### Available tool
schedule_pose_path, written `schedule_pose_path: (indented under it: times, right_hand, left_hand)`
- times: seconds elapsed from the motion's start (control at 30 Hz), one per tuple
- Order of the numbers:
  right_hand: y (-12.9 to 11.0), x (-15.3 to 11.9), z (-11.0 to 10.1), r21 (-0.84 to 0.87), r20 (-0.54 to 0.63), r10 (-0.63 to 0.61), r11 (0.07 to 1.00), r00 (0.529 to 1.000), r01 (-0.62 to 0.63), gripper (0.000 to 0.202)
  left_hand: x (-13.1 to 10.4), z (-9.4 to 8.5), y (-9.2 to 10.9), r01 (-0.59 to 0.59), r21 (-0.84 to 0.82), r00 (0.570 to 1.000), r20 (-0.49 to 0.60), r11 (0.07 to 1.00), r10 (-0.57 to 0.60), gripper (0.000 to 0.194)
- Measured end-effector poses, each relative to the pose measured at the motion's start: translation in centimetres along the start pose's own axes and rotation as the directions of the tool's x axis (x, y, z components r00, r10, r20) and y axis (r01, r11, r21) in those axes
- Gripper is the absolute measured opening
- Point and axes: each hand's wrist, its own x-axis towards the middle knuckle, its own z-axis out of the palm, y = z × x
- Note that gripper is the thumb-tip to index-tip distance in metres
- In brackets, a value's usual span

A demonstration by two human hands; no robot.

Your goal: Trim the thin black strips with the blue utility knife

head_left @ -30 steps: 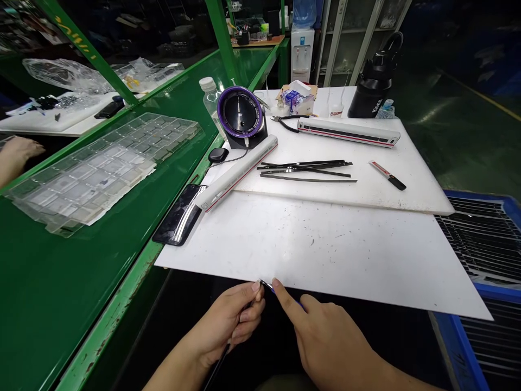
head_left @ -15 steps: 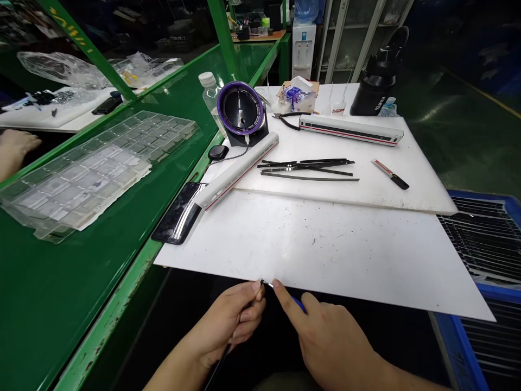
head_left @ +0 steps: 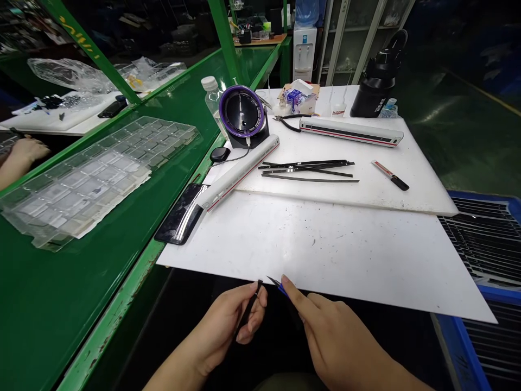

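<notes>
My left hand (head_left: 232, 326) pinches a thin black strip (head_left: 249, 307) just below the front edge of the white board (head_left: 325, 250). The strip runs down past my palm. My right hand (head_left: 334, 342) holds a blue-handled pointed tool (head_left: 277, 284), whose tip sits a short gap to the right of the strip's upper end. Several more black strips (head_left: 309, 168) lie on the raised white slab (head_left: 366, 184) farther back.
A black phone (head_left: 181, 213) and a long white bar (head_left: 238, 172) lie at the board's left. A purple-ringed fan (head_left: 241, 114), second white bar (head_left: 350, 131), small knife (head_left: 391, 175), pliers, bottles stand behind. Clear trays (head_left: 89, 174) cover the green conveyor. Another person's hand (head_left: 24, 152) is far left. Blue crate (head_left: 484, 239) at right.
The tool tip and the strip's end were touching before; now they have come apart, with my right hand shifted slightly right and my left hand tilting the strip.
</notes>
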Motion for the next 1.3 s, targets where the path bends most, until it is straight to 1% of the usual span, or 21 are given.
schedule_pose_path:
  times: [0.13, 0.23, 0.37, 0.5, 0.7, 0.83, 0.93, 1.03, 1.17, 1.3]
  right_hand:
    - [-0.5, 0.5, 0.0, -0.113, 0.145, 0.067, 0.992, 0.987, -0.05, 0.087]
    - [-0.8, 0.7, -0.1, -0.166, 0.195, 0.099, 0.984, 0.976, -0.066, 0.092]
    - [-1.0, 0.6, -0.4, -0.18, 0.197, 0.079, 0.983, 0.977, -0.043, 0.091]
    - [-1.2, 0.6, -0.6, -0.199, 0.201, 0.069, 0.98, 0.977, -0.028, 0.094]
    - [-1.8, 0.6, -0.7, -0.293, 0.229, 0.082, 0.956, 0.97, -0.012, 0.099]
    - [-2.4, 0.9, -0.9, -0.375, 0.276, 0.102, 0.927, 0.956, 0.01, 0.097]
    - [-2.6, 1.2, -0.8, -0.395, 0.285, 0.106, 0.918, 0.953, 0.016, 0.096]
    - [-2.6, 1.2, -0.6, -0.377, 0.276, 0.128, 0.926, 0.952, -0.015, 0.096]
    - [-2.4, 0.8, -0.4, -0.297, 0.253, 0.142, 0.953, 0.957, -0.063, 0.098]
    - [-2.5, 0.7, -0.7, -0.263, 0.24, 0.135, 0.962, 0.961, -0.07, 0.096]
  left_hand:
    - [0.3, 0.1, 0.2, -0.025, 0.028, 1.0, -0.005, 0.999, 0.026, 0.034]
    - [0.2, 0.4, 0.5, -0.035, 0.059, 0.999, -0.004, 0.998, 0.035, 0.033]
    - [-0.1, 0.6, 0.7, -0.031, 0.098, 0.999, -0.01, 0.995, 0.032, 0.034]
    - [-0.4, 0.8, 0.8, -0.035, 0.146, 0.998, -0.039, 0.989, 0.042, 0.036]
    - [-0.7, 1.5, 1.1, -0.031, 0.181, 0.996, -0.076, 0.983, 0.045, 0.037]
    - [-0.6, 1.3, 1.1, -0.023, 0.182, 0.996, -0.081, 0.983, 0.038, 0.037]
    - [-0.4, 1.0, 1.1, -0.03, 0.176, 0.996, -0.079, 0.984, 0.044, 0.037]
    - [-0.3, 0.9, 1.1, -0.045, 0.169, 0.996, -0.07, 0.985, 0.057, 0.037]
    - [-0.4, 1.0, 0.8, -0.052, 0.173, 0.996, -0.066, 0.984, 0.064, 0.036]
    - [-0.5, 1.2, 0.6, -0.05, 0.179, 0.995, -0.074, 0.983, 0.064, 0.036]
